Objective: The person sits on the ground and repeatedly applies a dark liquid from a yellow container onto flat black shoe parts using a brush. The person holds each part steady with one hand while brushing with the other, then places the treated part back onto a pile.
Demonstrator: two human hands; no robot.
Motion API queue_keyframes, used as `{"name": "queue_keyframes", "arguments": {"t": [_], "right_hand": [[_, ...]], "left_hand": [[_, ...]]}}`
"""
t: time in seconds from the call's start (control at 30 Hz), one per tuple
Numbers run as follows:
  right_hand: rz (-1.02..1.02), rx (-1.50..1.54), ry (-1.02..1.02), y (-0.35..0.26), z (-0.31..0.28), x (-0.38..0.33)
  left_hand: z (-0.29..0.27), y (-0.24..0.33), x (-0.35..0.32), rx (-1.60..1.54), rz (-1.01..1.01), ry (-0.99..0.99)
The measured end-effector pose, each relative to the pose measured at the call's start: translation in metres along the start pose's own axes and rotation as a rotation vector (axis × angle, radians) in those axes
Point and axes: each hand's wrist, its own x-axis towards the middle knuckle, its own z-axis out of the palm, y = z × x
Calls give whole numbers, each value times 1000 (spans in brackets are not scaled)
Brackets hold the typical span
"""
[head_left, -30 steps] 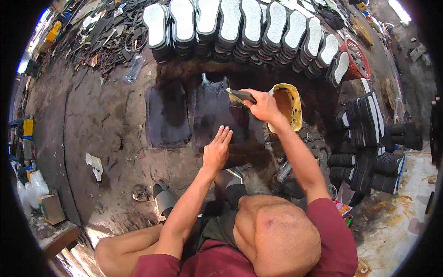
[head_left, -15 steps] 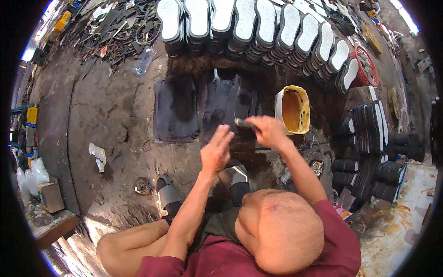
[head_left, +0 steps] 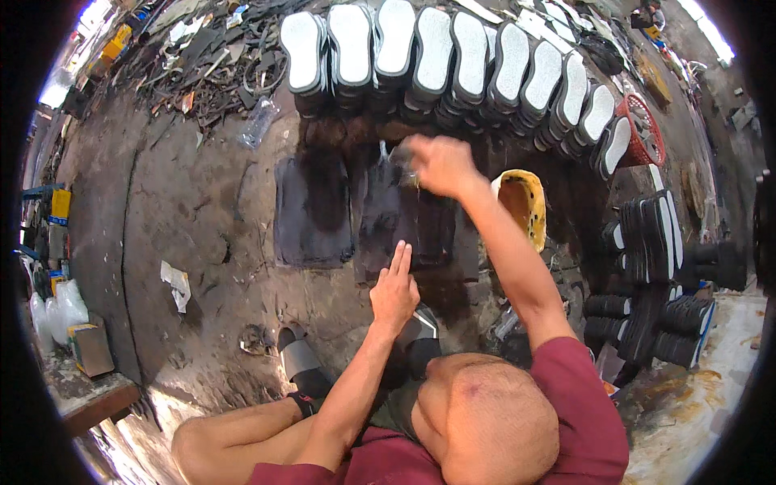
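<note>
Two dark rectangular sheets lie side by side on the floor before me: a left sheet (head_left: 311, 214) and a right sheet (head_left: 380, 202) with wet-looking patches. My right hand (head_left: 444, 166) is closed over the far end of the right sheet, holding what looks like a small brush (head_left: 400, 158), blurred by motion. My left hand (head_left: 394, 295) has its fingers stretched out, with the fingertips at the near edge of the right sheet. A white tub (head_left: 533, 198), coated yellow inside, stands just right of the sheets; my right forearm covers part of it.
Stacks of white-topped shoe soles (head_left: 432, 52) curve round the far side. Darker soles (head_left: 647, 234) are stacked at the right, below a red basket (head_left: 641, 133). Scraps (head_left: 218, 65) cover the far left floor. A wooden bench (head_left: 97, 396) stands at the near left.
My right hand has swept away from me with the brush, from the near part of the right sheet to its far end. My left hand has drawn slightly nearer, fingers straighter.
</note>
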Motion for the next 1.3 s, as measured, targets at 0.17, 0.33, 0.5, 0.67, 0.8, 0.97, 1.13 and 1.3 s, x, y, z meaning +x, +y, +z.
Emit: {"name": "queue_keyframes", "arguments": {"t": [0.17,0.33,0.5,0.67,0.8,0.97,1.13,1.3], "right_hand": [[25,131,-167,4,-1,-17],[-287,258,18,-44,44,-136],[-398,84,138,-80,41,-186],[-37,843,43,-81,-12,-177],[327,1099,755,-52,-47,-152],[512,1078,853,-32,-63,-146],[503,1051,836,-33,-51,-171],[570,1074,823,-31,-39,-188]], "left_hand": [[6,-6,-4,-444,-94,222],[12,-50,-14,-617,-762,515],[12,-78,-24,-857,-681,390],[-19,-63,-10,-957,-768,383],[-29,-9,19,-1410,-861,390],[-57,1,58,-1483,-710,622],[-87,-91,53,-1417,-699,799],[-78,-186,56,-1254,-1069,763]]}}
